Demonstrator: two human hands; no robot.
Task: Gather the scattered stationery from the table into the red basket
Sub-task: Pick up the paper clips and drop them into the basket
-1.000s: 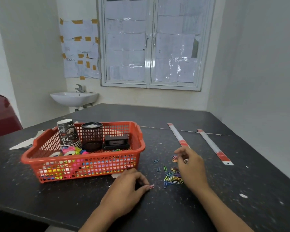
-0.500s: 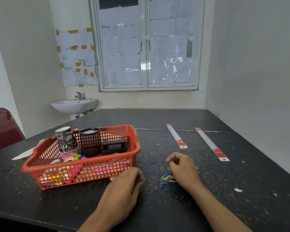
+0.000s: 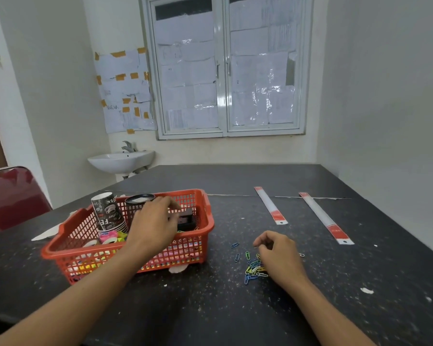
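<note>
Red basket point(image 3: 206, 222) sits on the left of the dark counter point(image 3: 210, 308), already holding a leaning stack of paper cups point(image 3: 106, 213), a black mesh pen holder point(image 3: 135, 208) and a small black box-like item point(image 3: 185, 221). The left hand point(image 3: 155, 223) hovers inside the rim with its fingers point(image 3: 169, 204) bent downward; whether they pinch anything cannot be told. The right hand point(image 3: 278, 255) rests over the heap of coloured paper clips point(image 3: 254, 268), which lies just right of the basket, fingers point(image 3: 261, 242) curled, and whether a clip is between them is hidden.

The main risk is probably the basket's open mesh: clips dropped near a wall could slip through the holes and land back on the counter. The heap looks tangled, so a pinch may lift a chain that sheds clips midway. A stray clip point(image 3: 301, 255) lies beyond the right hand and a few more on the basket side, easy to miss. The left wrist is close to the cups and could tip them. Two rulers point(image 3: 270, 206) further back look too long to lie flat inside.
</note>
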